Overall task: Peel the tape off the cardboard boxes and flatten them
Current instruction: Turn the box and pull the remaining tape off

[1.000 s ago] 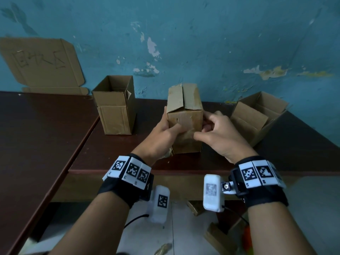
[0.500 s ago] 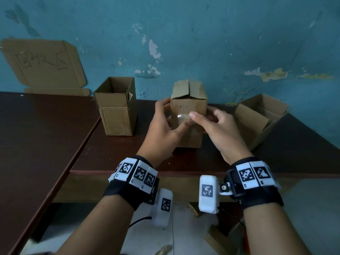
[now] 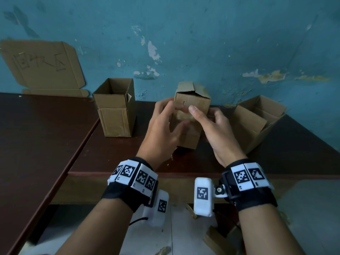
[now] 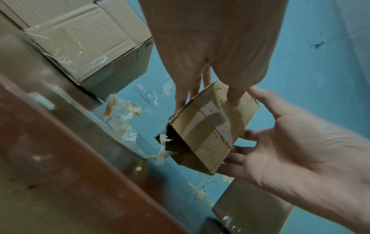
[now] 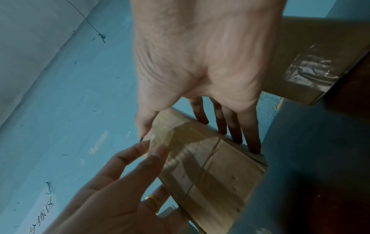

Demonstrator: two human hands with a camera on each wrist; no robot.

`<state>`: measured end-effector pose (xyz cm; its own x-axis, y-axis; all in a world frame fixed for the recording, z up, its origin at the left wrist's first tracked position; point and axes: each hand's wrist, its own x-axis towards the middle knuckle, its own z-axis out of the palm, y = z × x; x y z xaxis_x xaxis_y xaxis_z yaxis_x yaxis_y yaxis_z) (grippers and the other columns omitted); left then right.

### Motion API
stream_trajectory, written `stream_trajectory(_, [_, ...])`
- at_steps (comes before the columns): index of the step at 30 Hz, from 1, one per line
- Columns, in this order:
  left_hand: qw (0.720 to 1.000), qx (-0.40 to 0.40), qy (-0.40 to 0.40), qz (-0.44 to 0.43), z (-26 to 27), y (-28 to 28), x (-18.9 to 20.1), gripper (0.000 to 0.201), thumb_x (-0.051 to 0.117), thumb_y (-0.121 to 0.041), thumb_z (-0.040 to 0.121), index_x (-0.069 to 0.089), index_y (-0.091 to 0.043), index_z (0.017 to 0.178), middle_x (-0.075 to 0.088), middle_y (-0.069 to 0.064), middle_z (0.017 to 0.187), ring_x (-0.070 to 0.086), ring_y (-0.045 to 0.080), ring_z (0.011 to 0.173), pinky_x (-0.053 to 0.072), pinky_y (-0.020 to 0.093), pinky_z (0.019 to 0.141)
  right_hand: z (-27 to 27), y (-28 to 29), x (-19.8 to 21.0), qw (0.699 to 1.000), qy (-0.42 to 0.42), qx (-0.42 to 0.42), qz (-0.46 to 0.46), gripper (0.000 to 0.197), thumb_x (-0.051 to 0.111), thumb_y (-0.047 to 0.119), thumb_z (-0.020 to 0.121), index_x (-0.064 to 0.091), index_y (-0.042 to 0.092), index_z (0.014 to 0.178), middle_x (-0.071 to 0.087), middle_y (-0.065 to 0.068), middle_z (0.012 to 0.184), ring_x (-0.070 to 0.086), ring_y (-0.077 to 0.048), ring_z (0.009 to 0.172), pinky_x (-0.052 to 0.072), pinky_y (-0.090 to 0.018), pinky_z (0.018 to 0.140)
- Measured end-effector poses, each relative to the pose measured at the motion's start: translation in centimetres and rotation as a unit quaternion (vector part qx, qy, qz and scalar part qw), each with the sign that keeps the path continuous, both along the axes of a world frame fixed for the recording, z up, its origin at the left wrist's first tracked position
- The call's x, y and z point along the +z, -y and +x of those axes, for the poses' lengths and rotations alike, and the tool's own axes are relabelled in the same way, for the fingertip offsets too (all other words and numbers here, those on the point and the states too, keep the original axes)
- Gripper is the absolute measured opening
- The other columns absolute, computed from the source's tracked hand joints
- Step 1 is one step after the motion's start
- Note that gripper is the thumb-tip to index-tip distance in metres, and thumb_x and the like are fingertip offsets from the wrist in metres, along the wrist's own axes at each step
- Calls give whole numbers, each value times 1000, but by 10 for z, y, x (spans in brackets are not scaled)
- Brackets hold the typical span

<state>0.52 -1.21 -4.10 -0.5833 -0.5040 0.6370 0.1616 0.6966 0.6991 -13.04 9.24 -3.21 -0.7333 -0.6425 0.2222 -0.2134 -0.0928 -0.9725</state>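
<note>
I hold a small cardboard box (image 3: 193, 100) up over the brown table (image 3: 276, 162), between both hands. My left hand (image 3: 171, 116) grips its left side, thumb across the front face. Opposite it, my right hand (image 3: 206, 116) grips the right side, fingers behind the box and thumb on the front. In the right wrist view the right thumb lies on yellowish tape (image 5: 172, 136) at the box's (image 5: 216, 174) corner, where the left fingertips also touch. A loose strip of clear tape (image 4: 128, 123) hangs from the box's (image 4: 212, 131) open end.
An open box (image 3: 116, 111) stands upright at the left. Another open box (image 3: 257, 122) lies tilted at the right. A flat cardboard sheet (image 3: 42, 65) with writing leans on the blue wall. A second dark table (image 3: 36, 144) adjoins at the left.
The small box has risen off the table and moved away from me. Both hands have shifted their grip on it, the thumbs now higher on the front face.
</note>
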Motion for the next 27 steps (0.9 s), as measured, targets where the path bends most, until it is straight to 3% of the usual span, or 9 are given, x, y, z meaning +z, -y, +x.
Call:
stream_trajectory(4, [994, -73, -39, 68, -3, -2, 2, 13, 64, -20, 105, 61, -10, 114, 58, 4, 143, 63, 20, 132, 58, 51, 103, -5, 6, -2, 1000, 24, 0, -13, 101, 89, 78, 67, 56, 17, 140, 77, -2, 127, 74, -19, 119, 58, -48, 107])
stream_trajectory(7, [978, -103, -54, 176, 2, -4, 9, 12, 59, -24, 108, 55, -13, 106, 68, 16, 123, 69, 36, 116, 57, 65, 98, -9, 6, -1, 999, 21, -15, -31, 113, 92, 78, 63, 57, 9, 144, 75, -4, 131, 73, -19, 122, 57, -47, 108])
stream_trajectory(12, [940, -117, -60, 315, 9, -7, 20, 24, 66, -28, 99, 52, -11, 109, 63, 32, 123, 69, 47, 116, 56, 67, 98, -8, 5, 0, 998, 0, -59, -18, 112, 101, 72, 50, 63, 11, 136, 79, -2, 120, 78, -18, 109, 64, -43, 95])
stream_trajectory(14, [931, -115, -71, 337, 9, -9, 22, 21, 67, -22, 100, 52, -11, 110, 67, 31, 121, 70, 45, 116, 57, 67, 97, -2, 2, 3, 997, -21, -79, -8, 103, 100, 68, 57, 59, 15, 135, 76, 2, 122, 75, -12, 110, 63, -33, 92])
stream_trajectory(17, [921, -77, -104, 368, 9, -5, 23, 18, 64, -7, 104, 50, -9, 113, 74, 22, 113, 77, 33, 108, 62, 59, 93, 5, -5, 11, 991, -59, -118, 14, 83, 96, 49, 73, 50, 17, 134, 65, 11, 115, 64, 0, 102, 47, -3, 77])
stream_trajectory(19, [915, -16, -121, 385, 11, 3, 22, 23, 68, -4, 101, 49, -9, 113, 73, 24, 110, 79, 31, 101, 65, 53, 87, 7, -9, 14, 990, -70, -120, 26, 79, 95, 43, 77, 49, 15, 134, 60, 16, 107, 58, 9, 92, 43, 2, 65])
stream_trajectory(21, [924, 65, -92, 365, 14, 14, 17, 27, 74, -11, 98, 50, -11, 111, 72, 17, 104, 79, 27, 96, 66, 49, 85, 11, -9, 14, 990, -72, -115, 29, 75, 96, 39, 78, 49, 15, 132, 60, 15, 105, 58, 9, 87, 43, 1, 61])
stream_trajectory(23, [949, 173, 14, 263, 18, 23, 12, 23, 75, -22, 96, 55, -21, 108, 71, 3, 97, 74, 20, 92, 63, 40, 81, 13, -8, 14, 989, -82, -120, 22, 75, 97, 38, 76, 49, 15, 130, 62, 13, 107, 60, 7, 89, 45, -1, 63])
stream_trajectory(27, [933, 289, 168, 133, 22, 30, 5, 20, 67, -14, 95, 56, -19, 110, 63, 1, 102, 58, 24, 95, 44, 36, 81, 18, -5, 15, 988, -90, -122, 12, 74, 98, 38, 74, 51, 19, 127, 66, 12, 110, 64, 11, 90, 49, -2, 67])
